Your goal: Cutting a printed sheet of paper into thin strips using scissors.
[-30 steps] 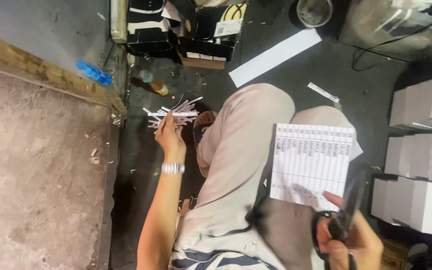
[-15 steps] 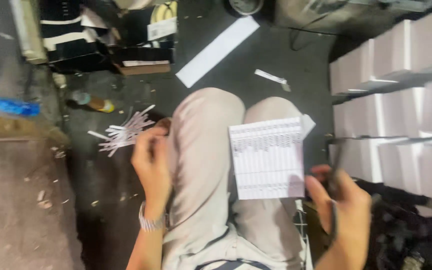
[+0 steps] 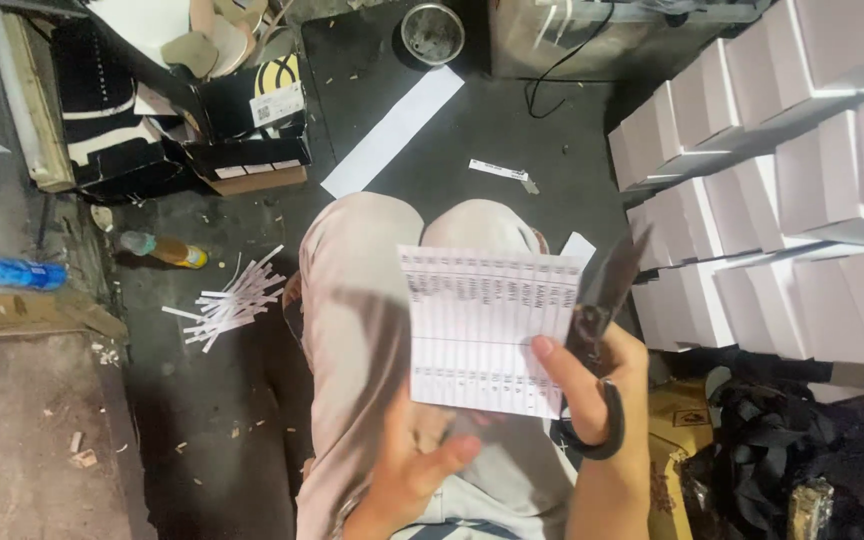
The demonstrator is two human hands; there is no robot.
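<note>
The printed sheet [image 3: 487, 325] is held over the knees, steadied from below by the left hand [image 3: 417, 470]. Black scissors [image 3: 597, 330] are gripped in the right hand [image 3: 592, 385], its thumb pressed on the sheet's edge. Cutting seems about to start; blades must be aligned along a printed column.

- Printed sheet [image 3: 487, 325] over lap, between left hand [image 3: 414, 468] and right hand [image 3: 592, 385].
- Scissors [image 3: 600, 340] at sheet's right edge.
- Paper strips [image 3: 232, 300] on floor, left of knee.
- Stacked boxes [image 3: 782, 180] right.
</note>
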